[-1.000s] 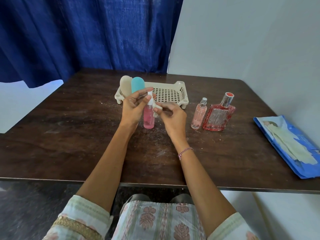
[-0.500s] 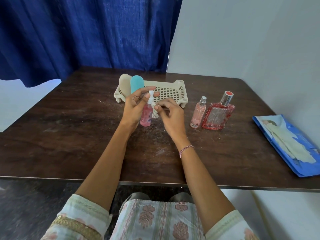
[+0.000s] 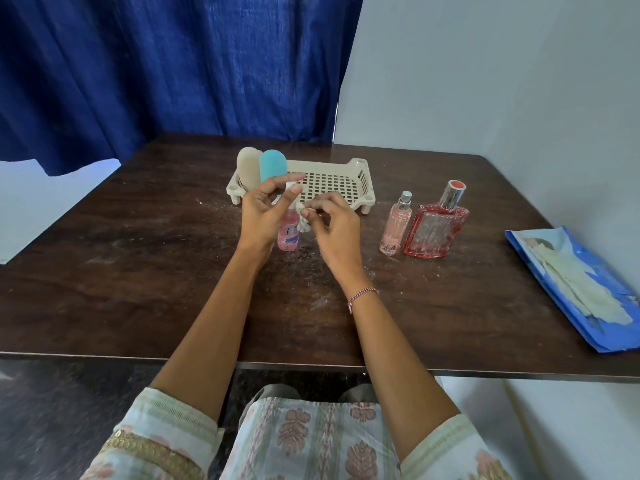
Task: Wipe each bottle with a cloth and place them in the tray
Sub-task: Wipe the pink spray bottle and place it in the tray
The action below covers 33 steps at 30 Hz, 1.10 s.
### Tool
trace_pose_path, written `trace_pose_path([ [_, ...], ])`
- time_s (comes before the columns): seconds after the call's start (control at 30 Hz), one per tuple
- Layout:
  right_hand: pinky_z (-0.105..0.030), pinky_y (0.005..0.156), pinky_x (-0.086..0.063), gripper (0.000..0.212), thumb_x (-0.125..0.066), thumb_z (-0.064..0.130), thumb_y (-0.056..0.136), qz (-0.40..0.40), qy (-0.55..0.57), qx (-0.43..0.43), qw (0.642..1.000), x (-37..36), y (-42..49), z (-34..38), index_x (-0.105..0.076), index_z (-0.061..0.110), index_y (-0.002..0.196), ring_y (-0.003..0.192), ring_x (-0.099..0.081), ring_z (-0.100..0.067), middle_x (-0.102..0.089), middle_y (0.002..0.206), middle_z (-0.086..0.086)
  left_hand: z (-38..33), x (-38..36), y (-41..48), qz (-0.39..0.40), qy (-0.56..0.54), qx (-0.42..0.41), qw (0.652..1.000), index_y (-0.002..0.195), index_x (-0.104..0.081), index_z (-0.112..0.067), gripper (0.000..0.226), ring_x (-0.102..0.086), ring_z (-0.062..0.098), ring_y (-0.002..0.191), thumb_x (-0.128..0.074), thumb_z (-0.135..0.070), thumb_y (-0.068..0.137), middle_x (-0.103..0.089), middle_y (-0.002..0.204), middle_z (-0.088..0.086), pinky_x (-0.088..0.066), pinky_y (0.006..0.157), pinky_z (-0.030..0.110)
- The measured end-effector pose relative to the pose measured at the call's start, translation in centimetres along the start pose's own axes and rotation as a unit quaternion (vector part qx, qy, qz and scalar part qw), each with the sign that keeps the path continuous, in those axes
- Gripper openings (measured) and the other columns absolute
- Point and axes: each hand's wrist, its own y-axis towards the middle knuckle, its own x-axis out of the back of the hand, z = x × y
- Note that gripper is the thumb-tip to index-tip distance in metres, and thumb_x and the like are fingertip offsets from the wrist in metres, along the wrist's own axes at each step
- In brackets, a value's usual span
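Compared with a second ago, the pink bottle [image 3: 288, 233] sits a little more behind the left hand [image 3: 264, 216], whose fingers have closed further round its white cap; the right hand [image 3: 335, 227] has hardly shifted.

Nearest the camera are a patterned pale garment [image 3: 311, 441] and two bare forearms reaching over the table's near edge. A red-and-white thread bracelet [image 3: 362, 295] circles the right wrist. The table [image 3: 138, 271] is dark brown wood-grain, dusted with pale specks and smudges around the pink bottle.

That bottle stands upright, its base on or just above the table (contact is hard to judge), directly in front of the tray. The left hand curls round its upper part, thumb and fingers pinching near the cap. The right hand, just right of the bottle, pinches a small white cloth [image 3: 305, 220] against the bottle's neck, the other fingers loosely bent. A label on the bottle shows, but its print is too small to read.

Right of the pink bottle stand a slim pale-pink spray bottle [image 3: 396, 225] and, touching or nearly touching it, a flat red glass bottle [image 3: 434, 226] with a silver cap. Far right of them lies a blue packet [image 3: 581, 289] carrying pale cloths.

Behind the pink bottle sits the cream perforated tray [image 3: 360, 183], with a beige bottle [image 3: 248, 168] and a turquoise bottle [image 3: 273, 168] upright at its left end. Beyond hang a deep blue curtain [image 3: 173, 64] and a pale wall [image 3: 485, 64].
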Motion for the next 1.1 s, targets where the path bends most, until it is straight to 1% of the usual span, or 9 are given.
trace_pose_path([
  [0.13,-0.008,0.078,-0.046,0.009,-0.069,0.006,0.082,0.001,0.017,0.003,1.000,0.2,-0.1,-0.1,-0.071,0.004,0.090,0.086,-0.053,-0.002,-0.064,0.093,-0.004,-0.1,0.0,0.0,0.027,-0.010,0.004,1.000,0.110,-0.065,-0.015,0.020,-0.062,0.005,0.095,-0.057,-0.016,0.092,-0.070,0.089,-0.009,-0.048,0.089,0.020],
  [0.2,-0.020,0.080,-0.053,0.011,-0.072,0.008,0.080,-0.023,0.034,-0.012,0.999,0.2,-0.1,0.0,-0.072,0.007,0.090,0.086,-0.057,-0.003,-0.067,0.094,-0.003,-0.1,-0.1,0.1,0.034,-0.003,0.008,0.999,0.114,-0.063,-0.011,0.022,-0.063,0.004,0.095,-0.053,-0.014,0.095,-0.071,0.083,-0.011,-0.047,0.091,0.020],
  [0.33,-0.033,0.081,-0.055,0.013,-0.074,0.008,0.078,-0.026,0.044,-0.023,0.998,-0.1,-0.2,0.0,-0.073,0.010,0.091,0.088,-0.062,-0.009,-0.069,0.093,-0.001,-0.1,0.1,0.0,0.040,0.002,0.001,0.999,0.121,-0.059,-0.013,0.025,-0.064,0.017,0.103,-0.050,-0.016,0.097,-0.070,0.096,0.000,-0.049,0.097,0.031],
  [0.5,-0.025,0.083,-0.054,0.015,-0.075,0.005,0.075,0.043,0.039,-0.065,0.996,-0.4,-0.4,0.0,-0.070,0.012,0.087,0.089,-0.063,-0.009,-0.068,0.094,-0.001,-0.3,0.0,-0.2,0.022,0.045,-0.029,0.998,0.119,-0.059,-0.015,0.024,-0.063,0.013,0.102,-0.043,-0.015,0.101,-0.067,0.104,0.003,-0.054,0.083,0.024],
  [0.7,-0.013,0.075,-0.047,0.014,-0.077,0.003,0.072,0.113,0.002,-0.083,0.990,-0.4,-0.9,-0.3,-0.068,0.007,0.081,0.077,-0.060,-0.009,-0.066,0.093,-0.004,0.5,0.0,-0.5,0.045,0.102,-0.011,0.994,0.131,-0.051,-0.028,0.036,-0.060,0.000,0.097,-0.054,-0.019,0.096,-0.061,0.117,-0.008,-0.053,0.085,0.023],
  [0.8,-0.008,0.075,-0.041,0.015,-0.077,0.002,0.071,0.131,-0.030,-0.079,0.988,-0.4,-1.0,-0.4,-0.066,0.008,0.079,0.078,-0.055,-0.007,-0.063,0.095,-0.004,1.3,0.2,-0.6,0.073,0.144,-0.004,0.987,0.138,-0.046,-0.025,0.045,-0.057,0.002,0.110,-0.057,-0.022,0.095,-0.057,0.127,-0.008,-0.048,0.097,0.025],
  [0.93,-0.021,0.079,-0.051,0.013,-0.076,0.005,0.074,0.104,-0.030,-0.074,0.991,-0.6,-0.9,-0.5,-0.068,0.009,0.084,0.081,-0.059,-0.012,-0.063,0.095,-0.005,1.8,0.5,-0.3,0.049,0.189,0.014,0.981,0.139,-0.044,-0.028,0.045,-0.062,0.023,0.097,-0.053,-0.032,0.096,-0.061,0.106,0.016,-0.056,0.081,0.027],
  [1.0,-0.022,0.079,-0.052,0.014,-0.076,0.006,0.075,0.075,-0.021,-0.074,0.994,-0.6,-0.7,-0.6,-0.069,0.010,0.086,0.082,-0.061,-0.013,-0.063,0.094,-0.004,1.7,0.4,-0.2,0.050,0.192,0.035,0.980,0.140,-0.046,-0.017,0.046,-0.059,0.016,0.091,-0.054,-0.028,0.096,-0.059,0.096,0.013,-0.054,0.083,0.022],
  [1.1,-0.009,0.075,-0.048,0.015,-0.076,0.005,0.074,0.041,0.002,-0.077,0.996,-0.4,-0.6,-0.5,-0.070,0.011,0.086,0.083,-0.061,-0.011,-0.062,0.093,-0.001,1.3,0.5,-0.3,0.068,0.162,0.073,0.982,0.139,-0.046,-0.011,0.049,-0.057,0.006,0.092,-0.058,-0.022,0.093,-0.058,0.092,-0.001,-0.050,0.092,0.021],
])
